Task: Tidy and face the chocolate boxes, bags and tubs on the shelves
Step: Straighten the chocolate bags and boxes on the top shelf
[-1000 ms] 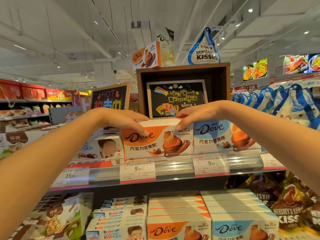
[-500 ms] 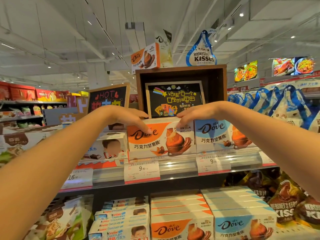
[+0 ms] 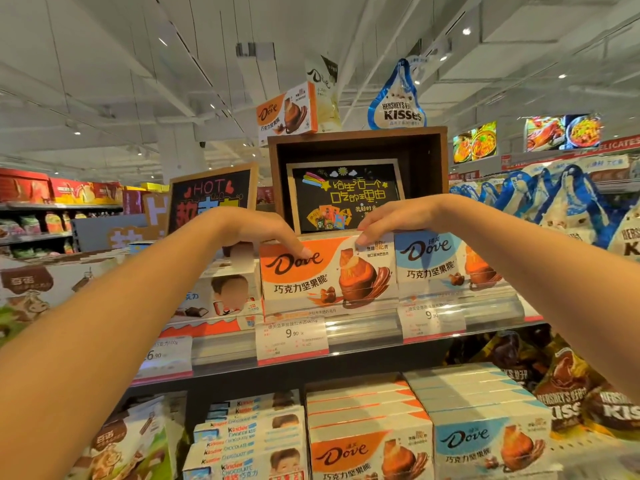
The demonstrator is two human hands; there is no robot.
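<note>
Left grip: my left hand (image 3: 258,228) lies over the top left corner of the orange Dove box (image 3: 327,271); the fingers curl down over its front face, one fingertip beside the printed logo, holding the box.
Right grip: my right hand (image 3: 394,216) curls over the top edge of the same box nearer its right end, the fingertips pressing on the front face, so that I hold the box between both hands.
Orange Dove box: stands upright on the upper shelf (image 3: 363,332), front face toward me, behind the clear price rail.
Blue Dove box (image 3: 427,259): stands just beside the orange box on its right, touching it, partly hidden by my right forearm.
Kinder box (image 3: 228,296): sits to the left of the orange box on the same shelf, set lower.
Price tags (image 3: 291,337): clipped along the shelf rail below the boxes.
Wooden crate (image 3: 356,168): stands behind the boxes, holding a small chalkboard sign (image 3: 346,197).
Lower shelf: stacks of orange and blue Dove boxes (image 3: 367,427) lie flat, with Kinder boxes (image 3: 249,441) to their left.
Hershey's Kisses bags (image 3: 568,216): hang at the right.
</note>
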